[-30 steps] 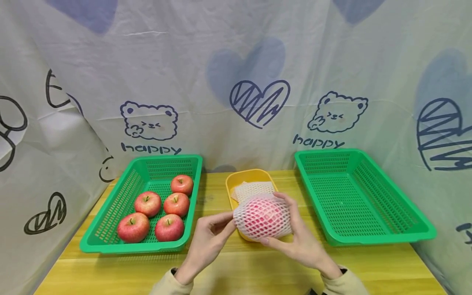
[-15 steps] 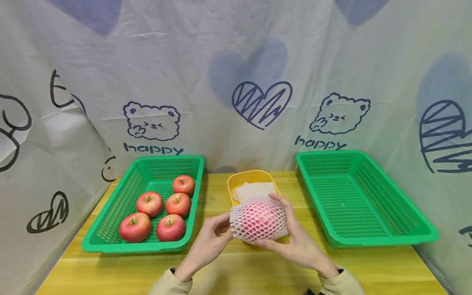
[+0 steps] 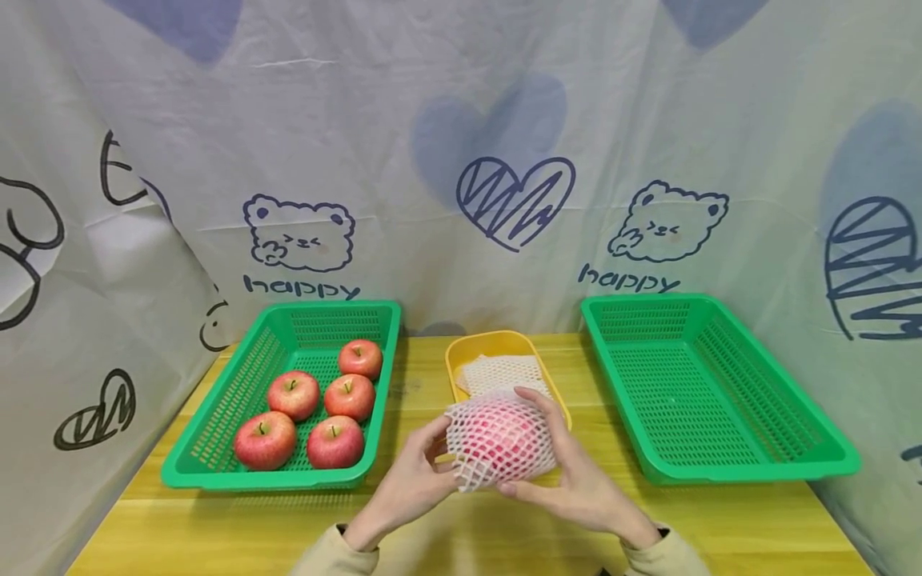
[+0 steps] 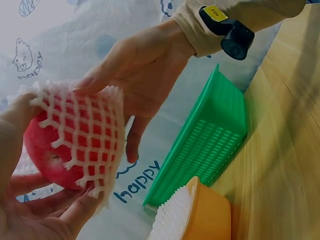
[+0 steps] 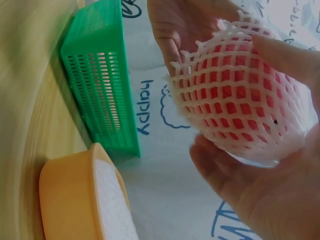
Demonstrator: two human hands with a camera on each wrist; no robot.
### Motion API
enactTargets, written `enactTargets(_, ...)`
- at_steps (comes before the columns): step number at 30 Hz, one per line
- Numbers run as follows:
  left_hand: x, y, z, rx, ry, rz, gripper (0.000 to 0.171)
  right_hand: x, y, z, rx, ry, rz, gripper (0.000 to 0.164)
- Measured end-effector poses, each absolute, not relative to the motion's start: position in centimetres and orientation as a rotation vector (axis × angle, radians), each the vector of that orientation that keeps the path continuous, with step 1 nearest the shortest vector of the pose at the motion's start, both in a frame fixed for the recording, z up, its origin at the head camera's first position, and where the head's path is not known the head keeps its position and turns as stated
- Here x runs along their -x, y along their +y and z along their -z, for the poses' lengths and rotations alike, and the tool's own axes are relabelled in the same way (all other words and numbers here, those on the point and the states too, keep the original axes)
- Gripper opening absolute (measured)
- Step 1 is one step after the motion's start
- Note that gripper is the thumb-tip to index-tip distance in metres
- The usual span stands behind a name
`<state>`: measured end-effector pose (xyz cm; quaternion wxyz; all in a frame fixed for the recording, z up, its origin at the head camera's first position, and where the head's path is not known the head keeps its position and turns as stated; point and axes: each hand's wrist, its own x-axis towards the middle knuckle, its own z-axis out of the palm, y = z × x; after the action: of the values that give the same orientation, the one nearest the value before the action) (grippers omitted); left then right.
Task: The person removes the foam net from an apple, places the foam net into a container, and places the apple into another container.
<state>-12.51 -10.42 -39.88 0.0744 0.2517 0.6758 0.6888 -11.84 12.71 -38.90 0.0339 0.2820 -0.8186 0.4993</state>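
Both hands hold an apple [image 4: 47, 155] dressed in a white foam net sleeve [image 3: 504, 436], low in the middle of the head view. My left hand [image 3: 412, 480] grips the net's edge at its left end, thumb on one side and fingers on the other. In the left wrist view that end gapes, and the apple's bare red end shows through it. My right hand [image 3: 576, 480] curls round the covered right side, fingertips at the top and thumb below. Behind the apple, a yellow tray [image 3: 464, 346] carries more foam nets [image 3: 500, 370].
To the left, a green basket [image 3: 262, 482] holds several bare apples [image 3: 264, 441]. Another green basket [image 3: 749, 470] stands to the right. All of them are on a wooden table [image 3: 475, 544], with a printed curtain [image 3: 403, 120] behind.
The netted apple has shifted slightly left and nearer the person, the hands moving with it. The net's left edge now spreads wider, and my left fingers have opened further around it.
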Motion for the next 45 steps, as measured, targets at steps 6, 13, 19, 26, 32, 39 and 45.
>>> enactTargets(6,12.3,-10.1,39.4,-0.701,2.109,-2.128,0.057,10.8,12.2,38.7,-0.652,-2.309,-1.454,0.096)
enactTargets(13,12.3,-10.1,38.9,-0.703,2.099,-2.161,0.063,10.4,12.1,38.7,-0.645,-1.840,-1.577,0.074)
enactTargets(19,12.3,-10.2,38.8,-0.728,2.093,-2.182,0.065,10.4,12.5,38.6,-0.734,-1.749,-1.920,0.070)
enactTargets(26,12.2,-10.3,38.6,-0.739,2.124,-2.162,0.066,10.6,13.0,38.2,-0.670,-1.815,-2.008,0.070)
enactTargets(32,12.4,-10.4,38.8,-0.691,2.206,-2.097,0.066,10.6,12.9,38.1,-0.604,-1.961,-2.017,0.075)
enactTargets(39,12.5,-10.4,39.0,-0.653,2.219,-2.069,0.067,10.8,12.6,38.5,-0.658,-1.974,-1.972,0.078)
enactTargets(45,12.5,-10.4,39.1,-0.676,2.208,-2.037,0.070,10.8,12.7,38.7,-0.673,-1.996,-1.959,0.079)
